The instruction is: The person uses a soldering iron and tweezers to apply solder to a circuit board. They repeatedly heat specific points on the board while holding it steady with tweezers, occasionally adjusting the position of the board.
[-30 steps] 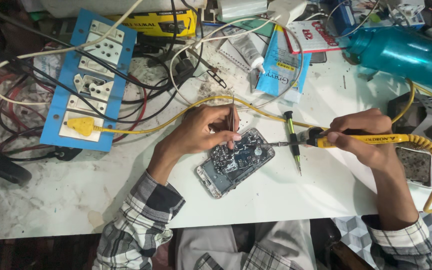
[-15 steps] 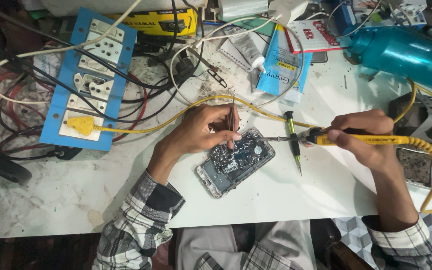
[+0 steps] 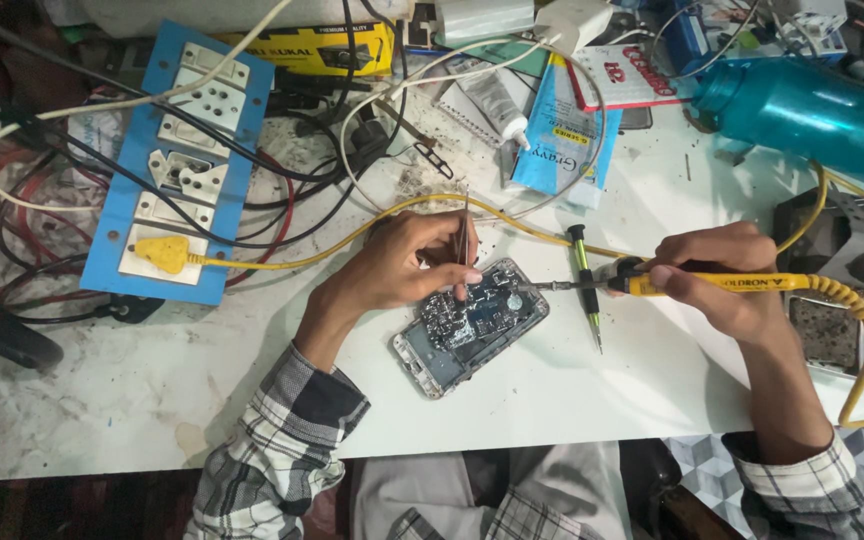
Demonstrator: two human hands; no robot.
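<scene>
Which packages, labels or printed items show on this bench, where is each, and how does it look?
Yellow box: top centre, long, with black print.
Light blue packet: above the opened phone, flat, with a white glue tube beside it.
White card: top right, red lettering.
Yellow soldering iron: in right hand, printed handle.

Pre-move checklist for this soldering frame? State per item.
1. Left hand holds tweezers on the opened phone: ok.
2. Right hand grips yellow soldering iron: ok.
3. Iron tip over the phone's right edge, contact: cannot tell.
4. Phone flat on white table: ok.
5. Loose screwdriver lies under the iron shaft: not ok.
6. Yellow cord coils clear of phone: ok.
</scene>
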